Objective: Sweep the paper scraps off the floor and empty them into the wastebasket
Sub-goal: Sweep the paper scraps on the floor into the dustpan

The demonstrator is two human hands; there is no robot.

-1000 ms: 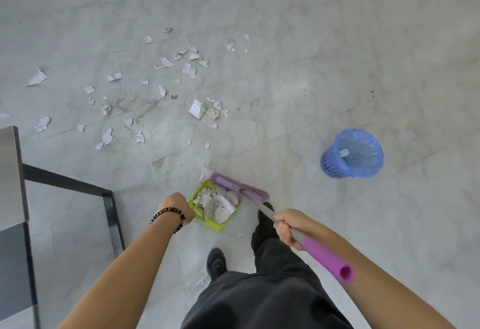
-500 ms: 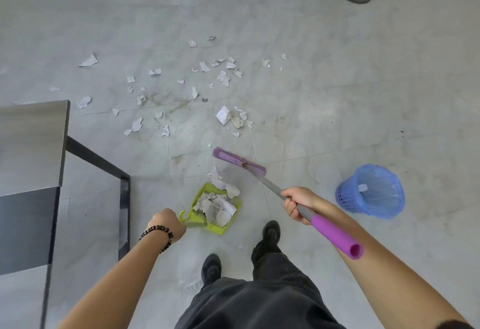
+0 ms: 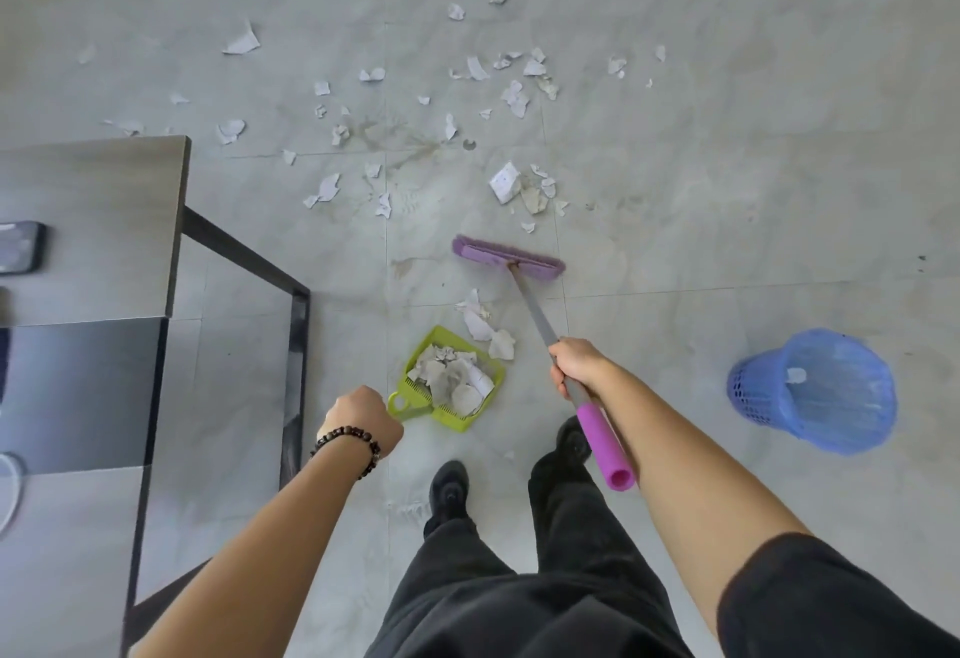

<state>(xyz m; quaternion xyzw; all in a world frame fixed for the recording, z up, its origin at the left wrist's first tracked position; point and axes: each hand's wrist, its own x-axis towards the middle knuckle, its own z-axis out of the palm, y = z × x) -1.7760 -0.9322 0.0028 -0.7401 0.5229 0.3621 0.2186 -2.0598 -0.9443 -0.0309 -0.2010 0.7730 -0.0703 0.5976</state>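
Dustpan (image 3: 451, 383), lime green, sits flat on the floor (image 3: 701, 221) just ahead of the person's shoes, loaded with crumpled paper. Left hand (image 3: 363, 416) is clenched around its handle, beaded bracelet (image 3: 347, 442) at the wrist. Right hand (image 3: 581, 365) grips the grey shaft of the broom (image 3: 537, 317), below it the purple grip end; the purple broom head (image 3: 508, 256) rests on the floor beyond the pan. Three or four loose scraps (image 3: 485, 322) lie between head and pan mouth, touching or nearly touching its lip. Blue wastebasket (image 3: 813, 390) stands well apart to the right, one scrap visible inside. Further out, a cluster (image 3: 524, 187) just past the broom head, then scattered paper scraps (image 3: 415, 91) across the tiles; some near the table (image 3: 93, 200) corner at left.

Risks, judged: pan already heaped, so a hard pull could push paper over the back wall or past the sides. Carrying it tilted to the basket could shed scraps. Pieces near the table leg may be missed.
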